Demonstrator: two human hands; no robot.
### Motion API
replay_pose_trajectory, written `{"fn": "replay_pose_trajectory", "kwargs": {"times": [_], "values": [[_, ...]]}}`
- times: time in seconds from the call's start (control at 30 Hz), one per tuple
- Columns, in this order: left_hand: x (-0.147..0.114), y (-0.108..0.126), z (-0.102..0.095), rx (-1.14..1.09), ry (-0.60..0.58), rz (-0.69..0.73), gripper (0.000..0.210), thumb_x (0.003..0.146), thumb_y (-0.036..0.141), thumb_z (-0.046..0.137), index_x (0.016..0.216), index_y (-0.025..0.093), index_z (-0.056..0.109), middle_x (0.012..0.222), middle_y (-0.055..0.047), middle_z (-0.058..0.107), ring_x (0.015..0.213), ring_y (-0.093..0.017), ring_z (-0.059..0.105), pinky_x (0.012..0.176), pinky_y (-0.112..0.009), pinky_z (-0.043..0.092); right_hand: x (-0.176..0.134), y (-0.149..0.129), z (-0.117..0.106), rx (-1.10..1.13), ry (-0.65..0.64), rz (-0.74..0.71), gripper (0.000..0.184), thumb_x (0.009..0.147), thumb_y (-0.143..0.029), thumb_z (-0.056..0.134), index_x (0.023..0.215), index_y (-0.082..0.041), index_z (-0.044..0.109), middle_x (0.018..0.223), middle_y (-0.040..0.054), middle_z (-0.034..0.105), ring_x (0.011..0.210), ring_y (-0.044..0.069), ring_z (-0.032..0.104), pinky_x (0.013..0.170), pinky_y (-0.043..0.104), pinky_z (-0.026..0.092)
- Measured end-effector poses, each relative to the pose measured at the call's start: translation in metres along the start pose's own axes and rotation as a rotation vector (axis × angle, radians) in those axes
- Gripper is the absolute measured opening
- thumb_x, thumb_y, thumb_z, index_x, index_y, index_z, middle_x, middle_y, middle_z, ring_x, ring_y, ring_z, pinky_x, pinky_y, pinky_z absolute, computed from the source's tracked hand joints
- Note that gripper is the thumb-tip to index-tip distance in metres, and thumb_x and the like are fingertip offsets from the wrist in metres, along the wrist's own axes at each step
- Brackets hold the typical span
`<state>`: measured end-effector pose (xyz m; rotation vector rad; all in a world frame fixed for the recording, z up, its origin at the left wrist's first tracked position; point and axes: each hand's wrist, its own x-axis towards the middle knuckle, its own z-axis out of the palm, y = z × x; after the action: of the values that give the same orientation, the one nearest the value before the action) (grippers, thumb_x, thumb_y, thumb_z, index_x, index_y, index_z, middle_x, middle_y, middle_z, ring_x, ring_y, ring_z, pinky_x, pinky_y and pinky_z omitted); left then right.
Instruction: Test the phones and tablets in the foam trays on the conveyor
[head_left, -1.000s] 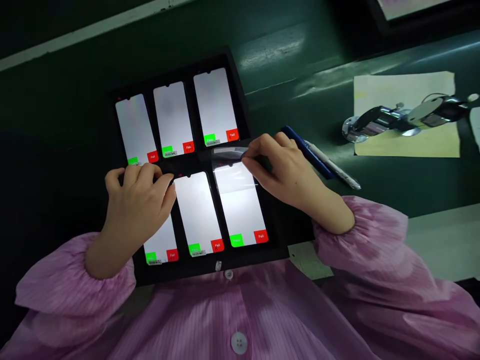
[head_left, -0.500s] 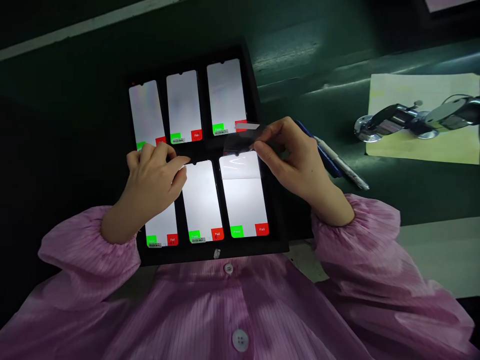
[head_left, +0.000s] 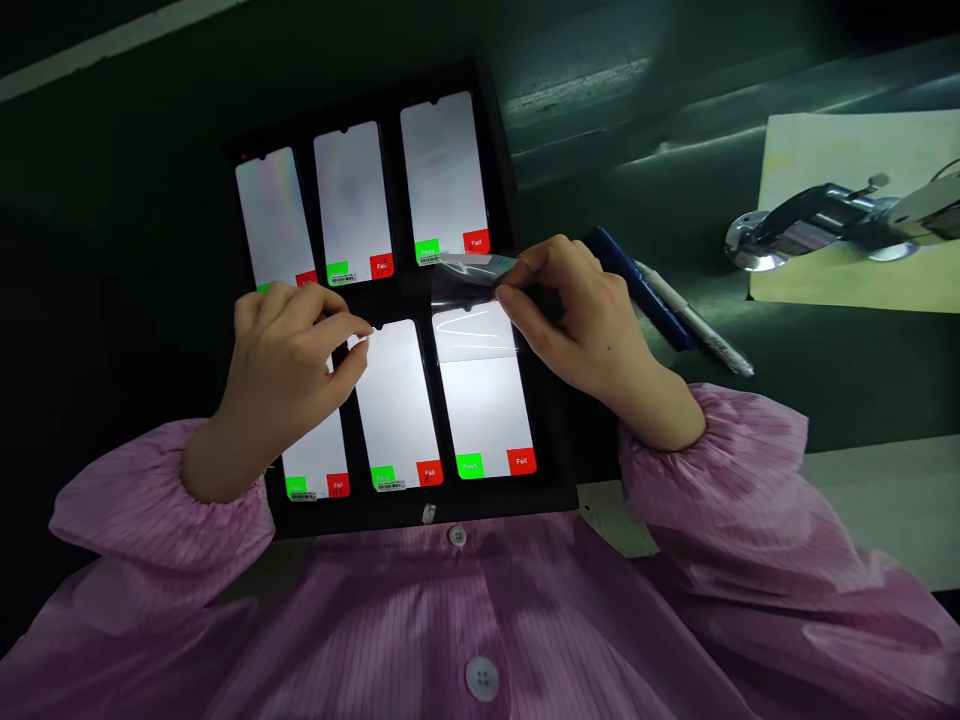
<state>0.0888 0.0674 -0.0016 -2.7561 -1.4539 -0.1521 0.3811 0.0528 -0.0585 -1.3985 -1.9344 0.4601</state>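
My right hand [head_left: 581, 320] pinches a thin clear plastic film [head_left: 472, 268] by its edge. The film curls up over the top of the lower right phone [head_left: 486, 415], and its lower part overlaps that lit screen. My left hand [head_left: 289, 355] has its thumb and forefinger pinched together above the lower left phone [head_left: 319, 455], near the top corner of the lower middle phone [head_left: 397, 405]. What lies between those fingertips, if anything, is too small to name. Each phone shows a white screen with green and red corner boxes.
The phones lie in two rows in a black tray [head_left: 502, 180]; the upper row includes an upper middle phone [head_left: 351, 200]. To the right are a blue pen [head_left: 641, 290] and a white pen [head_left: 697, 320]. Beyond them, a chrome fitting [head_left: 814, 225] stands over yellow paper [head_left: 832, 150].
The film's free end has curled and tipped lower, with its glare shifted. My left hand has moved slightly left in view. The camera view has shifted a little; both hands keep their pinch.
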Motion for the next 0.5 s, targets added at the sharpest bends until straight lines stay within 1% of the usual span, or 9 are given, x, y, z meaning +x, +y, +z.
{"fn": "replay_pose_trajectory", "kwargs": {"times": [0.1,0.17,0.27,0.37,0.43,0.5], "values": [[-0.009,0.002,-0.009,-0.146,0.030,0.069,0.010,0.101,0.021,0.063,0.098,0.027,0.070,0.103,-0.002,0.078,0.100,-0.028,0.071,0.092,-0.052,0.052,0.000,-0.004,-0.004,0.050,0.009,0.025,0.005,0.105,-0.027,0.052,0.107,-0.025,0.056,0.106,0.0068,0.070,0.097,0.026,0.067,0.088,0.047,0.056],[-0.021,0.006,-0.020,-0.269,0.003,0.120,0.008,0.102,0.020,0.063,0.102,0.026,0.068,0.101,0.000,0.079,0.097,-0.023,0.075,0.089,-0.044,0.056,-0.001,-0.007,-0.007,0.075,0.012,0.040,0.005,0.105,-0.027,0.052,0.105,-0.025,0.056,0.106,0.0068,0.071,0.094,0.026,0.068,0.086,0.046,0.056],[-0.046,0.015,-0.035,-0.451,-0.132,0.189,0.012,0.104,0.018,0.060,0.107,0.026,0.068,0.099,0.003,0.080,0.094,-0.017,0.077,0.087,-0.035,0.061,-0.005,-0.013,-0.013,0.085,0.010,0.023,0.005,0.105,-0.025,0.054,0.101,-0.025,0.057,0.102,0.0069,0.072,0.088,0.025,0.068,0.082,0.045,0.054],[-0.070,0.025,-0.046,-0.606,-0.240,0.241,0.021,0.102,0.012,0.056,0.112,0.026,0.068,0.106,0.003,0.081,0.097,-0.016,0.078,0.094,-0.033,0.062,-0.017,-0.018,-0.021,0.054,0.020,-0.052,0.006,0.105,-0.023,0.057,0.098,-0.024,0.057,0.097,0.0051,0.072,0.086,0.024,0.066,0.078,0.043,0.049],[-0.084,0.031,-0.050,-0.671,-0.329,0.278,0.026,0.102,0.011,0.051,0.114,0.026,0.069,0.107,0.002,0.082,0.094,-0.016,0.078,0.094,-0.033,0.063,-0.029,-0.023,-0.026,0.012,-0.051,-0.161,0.007,0.107,-0.025,0.057,0.100,-0.024,0.058,0.091,0.0024,0.072,0.081,0.022,0.064,0.076,0.042,0.045],[-0.096,0.036,-0.054,-0.689,-0.417,0.328,0.028,0.103,0.012,0.048,0.114,0.025,0.070,0.102,0.002,0.081,0.088,-0.016,0.077,0.088,-0.032,0.064,-0.043,-0.030,-0.032,-0.002,-0.207,-0.296,0.013,0.111,-0.031,0.054,0.106,-0.022,0.061,0.087,0.0010,0.071,0.078,0.020,0.062,0.076,0.041,0.042]]}}
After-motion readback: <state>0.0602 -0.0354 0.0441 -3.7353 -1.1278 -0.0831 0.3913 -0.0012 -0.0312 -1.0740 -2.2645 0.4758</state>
